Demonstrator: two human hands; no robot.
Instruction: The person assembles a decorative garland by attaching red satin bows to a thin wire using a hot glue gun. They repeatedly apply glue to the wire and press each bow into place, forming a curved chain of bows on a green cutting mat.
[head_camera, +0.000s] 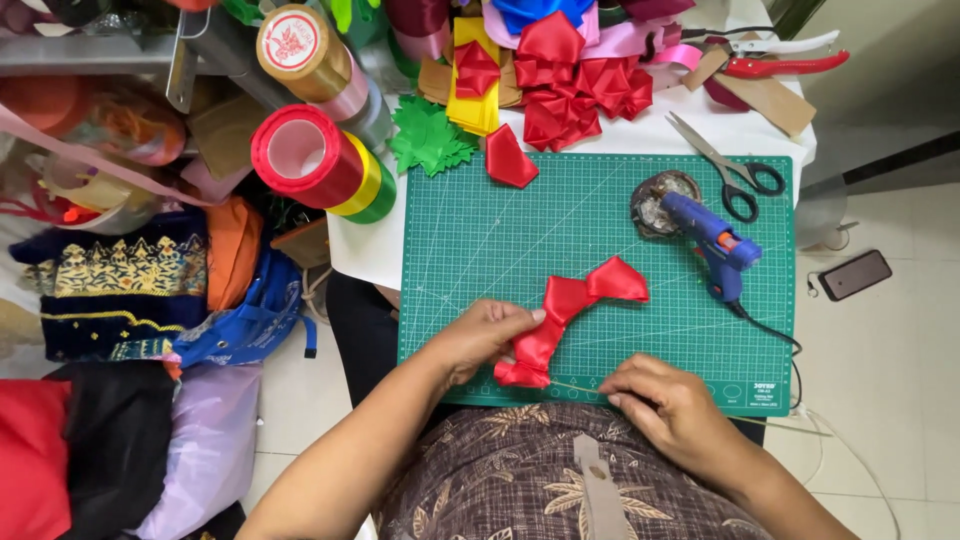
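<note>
White tabletop (640, 135) carried a green cutting mat (480, 230), and the work sat on the mat's near edge. On it, the left hand (478, 338) pinched the folded red ribbon piece (565, 315) between thumb and fingers near its lower fold, closed firmly on the satin. The ribbon ran up and to the right from that grip, ending in a pointed fold toward the mat's middle. The right hand (668, 398) rested just beside the ribbon's lower end at the mat's front edge, its fingers curled together; whether they held something thin I could not tell. Farther right on the mat lay a blue glue gun (712, 240), its nozzle at a small round dish (650, 205), with scissors (730, 165) just beyond. At the mat's far edge sat a heap of folded red ribbon petals (565, 85), and ribbon spools (320, 160) stood to the left.
</note>
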